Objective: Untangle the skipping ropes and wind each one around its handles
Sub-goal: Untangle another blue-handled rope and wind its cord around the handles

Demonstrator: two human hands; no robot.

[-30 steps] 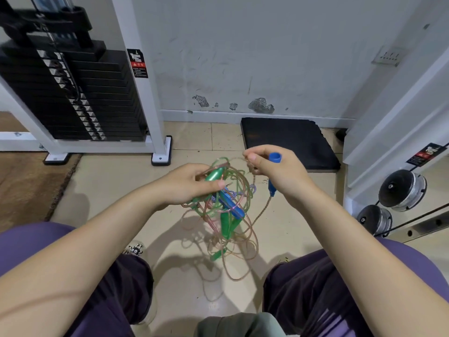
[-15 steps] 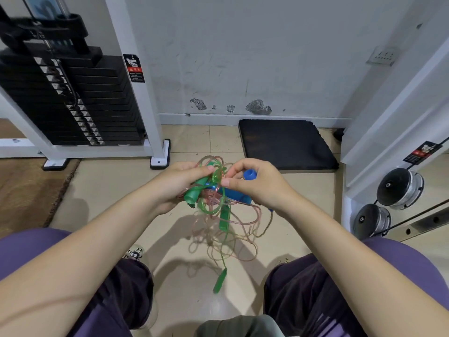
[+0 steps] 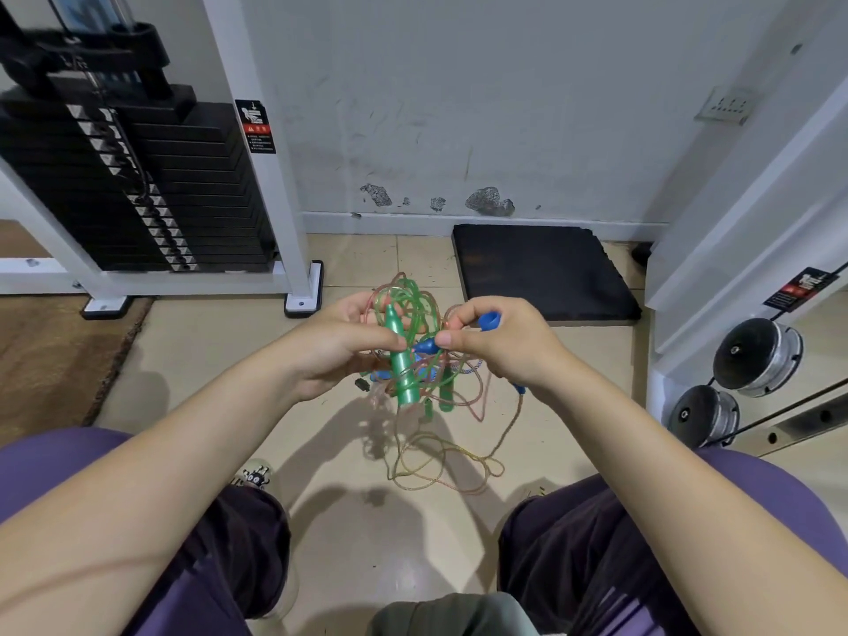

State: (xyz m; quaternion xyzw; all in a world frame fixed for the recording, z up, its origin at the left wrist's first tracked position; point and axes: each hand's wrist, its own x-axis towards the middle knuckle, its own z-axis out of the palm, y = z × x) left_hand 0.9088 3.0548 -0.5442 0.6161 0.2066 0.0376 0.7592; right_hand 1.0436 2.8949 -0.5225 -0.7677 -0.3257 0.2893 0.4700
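Note:
A knot of skipping ropes (image 3: 415,309) hangs in the air between my knees, green and pinkish cords looped together. My left hand (image 3: 342,344) grips a translucent green handle (image 3: 400,364) that stands nearly upright in the bunch. A blue handle (image 3: 488,320) sticks out of my right hand (image 3: 498,344), whose thumb and forefinger also pinch a blue tip (image 3: 426,345) beside the cords. More green handles (image 3: 445,394) dangle below the knot. Loose pinkish cord (image 3: 440,461) trails down onto the floor tiles.
A weight-stack machine (image 3: 137,190) with a white frame stands at the back left. A black mat (image 3: 541,268) lies against the wall. Dumbbells (image 3: 757,355) sit on a rack at the right, and a brown carpet (image 3: 50,355) lies at the left.
My hands came together from apart and the bunch rose. The green handle in my left hand turned from slanted to nearly upright. The dangling green handle was drawn up off the floor.

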